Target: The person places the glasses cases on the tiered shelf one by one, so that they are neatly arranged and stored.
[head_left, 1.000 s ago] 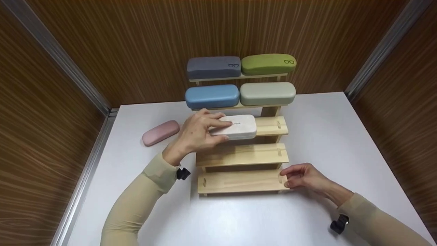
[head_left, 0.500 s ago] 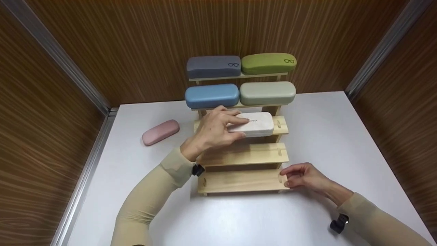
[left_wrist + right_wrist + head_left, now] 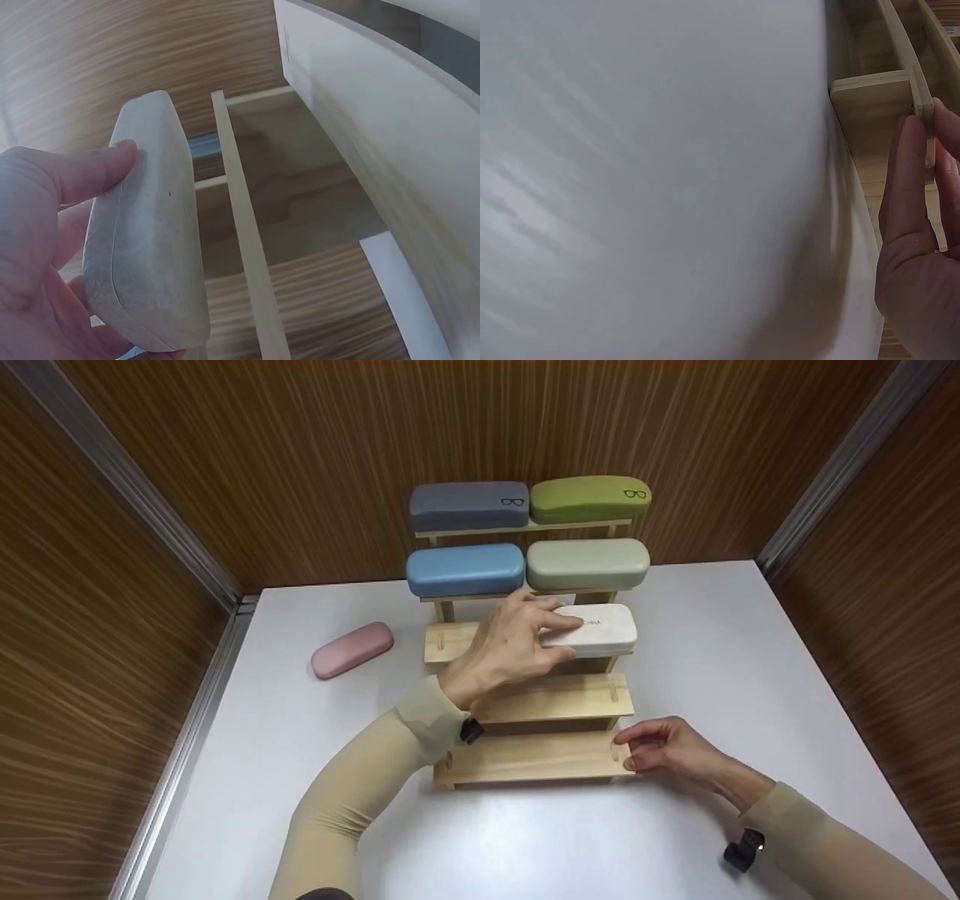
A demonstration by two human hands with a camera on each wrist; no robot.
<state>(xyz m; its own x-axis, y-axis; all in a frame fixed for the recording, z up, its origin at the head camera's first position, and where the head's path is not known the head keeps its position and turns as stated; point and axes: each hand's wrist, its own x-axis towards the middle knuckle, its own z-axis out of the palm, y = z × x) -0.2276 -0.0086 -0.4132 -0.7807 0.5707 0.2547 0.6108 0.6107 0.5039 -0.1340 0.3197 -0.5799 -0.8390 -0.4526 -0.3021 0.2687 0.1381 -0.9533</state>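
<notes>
My left hand grips a white glasses case at its left end, thumb on the near side and a finger over the lid. The case lies lengthwise at the right part of the third step of a wooden tiered rack; whether it bears on the board is unclear. In the left wrist view the thumb presses the white case and fingers curl beneath it. My right hand pinches the right end of the rack's lowest board, which the right wrist view also shows between thumb and fingers.
On the top step sit a grey-blue case and a lime green case. Below them are a blue case and a pale green case. A pink case lies on the white table left of the rack.
My left hand has carried the white glasses case rightward along the third step, from its middle to its right end. The right hand stays at the lowest board.
</notes>
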